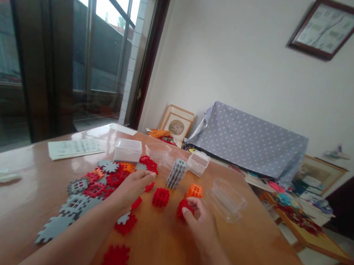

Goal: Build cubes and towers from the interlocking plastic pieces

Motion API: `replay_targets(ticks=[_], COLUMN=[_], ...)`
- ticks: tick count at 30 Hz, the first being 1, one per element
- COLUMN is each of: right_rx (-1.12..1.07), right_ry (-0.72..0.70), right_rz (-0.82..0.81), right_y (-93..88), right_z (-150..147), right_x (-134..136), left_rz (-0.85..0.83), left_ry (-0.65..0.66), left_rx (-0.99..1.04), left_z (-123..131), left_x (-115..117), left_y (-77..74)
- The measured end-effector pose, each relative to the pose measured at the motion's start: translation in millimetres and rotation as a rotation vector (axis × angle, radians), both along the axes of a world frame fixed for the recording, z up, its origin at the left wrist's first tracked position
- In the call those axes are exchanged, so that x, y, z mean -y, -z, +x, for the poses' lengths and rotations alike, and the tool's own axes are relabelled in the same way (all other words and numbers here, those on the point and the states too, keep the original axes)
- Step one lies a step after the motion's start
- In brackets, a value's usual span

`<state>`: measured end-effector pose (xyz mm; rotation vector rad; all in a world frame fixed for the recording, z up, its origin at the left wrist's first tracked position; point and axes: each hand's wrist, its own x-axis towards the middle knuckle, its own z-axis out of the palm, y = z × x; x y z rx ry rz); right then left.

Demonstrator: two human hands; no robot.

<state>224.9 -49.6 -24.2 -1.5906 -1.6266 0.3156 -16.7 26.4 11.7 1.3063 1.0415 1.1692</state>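
My right hand [200,219] has its thumb and fingers curled round a red toothed block [182,209] on the table. My left hand [137,184] reaches over the spread of interlocking plastic pieces with its fingers stretched out, close to a small red piece [149,186]; its thumb is hidden. Between the hands sits another red block [160,198]. Behind it stands a tall stack of grey pieces [176,174], and an orange block [194,191] lies just beyond my right hand. Flat grey pieces [56,226] and a red square piece [115,262] lie at the left and front.
A closed translucent box [128,150], an open clear box [198,163] and clear lids [226,201] stand about the wooden table [160,253]. A written paper [75,148] lies at the left, with a small pale packet [2,176] nearer the edge.
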Motion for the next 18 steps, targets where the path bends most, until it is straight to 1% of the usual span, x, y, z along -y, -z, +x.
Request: replay_targets(ticks=[2, 5, 7, 8, 9, 11, 13, 15, 18], right_rx=[0.067, 0.157, 0.212, 0.239, 0.262, 0.304, 0.325, 0.334, 0.337], right_ry=[-0.129, -0.417, -0.602, -0.681, -0.731, -0.781, -0.787, -0.747, -0.637], right_rz=[-0.006, -0.073, -0.146, -0.182, -0.211, -0.251, -0.287, -0.3, -0.275], right_y=[-10.4, -24.7, -27.5, -26.1, -22.9, -13.8, -5.2, -0.7, -2.1], right_z=[-30.3, -76.2, -100.4, -109.4, -116.3, -124.2, -125.4, -122.2, -113.2], right_x=[15.3, 39.7, 48.7, 50.0, 49.3, 44.0, 37.5, 33.1, 31.9], left_rz=[-0.014, -0.031, -0.038, -0.041, -0.046, -0.062, -0.078, -0.088, -0.104], left_ry=[-0.035, -0.082, -0.097, -0.101, -0.107, -0.124, -0.133, -0.133, -0.135], left_rx=[0.035, 0.064, 0.069, 0.068, 0.067, 0.064, 0.071, 0.085, 0.102], left_z=[-3.9, -8.8, -11.7, -13.2, -14.8, -18.0, -20.6, -21.9, -21.0], left_x=[-2.0, -5.5, -8.3, -9.9, -11.7, -15.3, -18.5, -20.8, -22.6], left_y=[-1.3, -1.2, -0.1, 0.6, 1.4, 3.2, 4.9, 5.8, 5.6])
